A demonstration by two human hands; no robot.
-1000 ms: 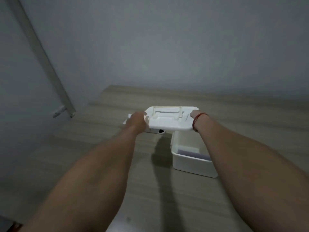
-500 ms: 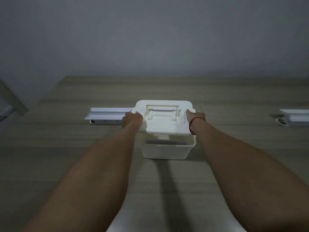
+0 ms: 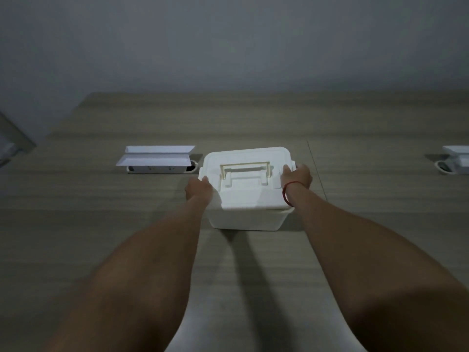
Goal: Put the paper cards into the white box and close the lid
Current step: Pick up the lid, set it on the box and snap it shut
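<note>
The white box (image 3: 243, 221) stands on the wooden table in the middle of the view. Its white lid (image 3: 247, 194), with a flat carry handle (image 3: 245, 170) on top, lies over the box and covers the opening. My left hand (image 3: 198, 190) grips the lid's left edge. On the lid's right edge sits my right hand (image 3: 298, 177), with a red band around the wrist. The inside of the box is hidden, and no paper cards show.
An open white socket flap (image 3: 157, 158) sits in the table to the left of the box. A similar white flap (image 3: 454, 161) is at the far right edge. A grey wall rises behind the wooden table (image 3: 101, 212).
The lid, held above the open box by both hands, has come down onto the box. The gap at the front has shut. The view has swung to centre on the box.
</note>
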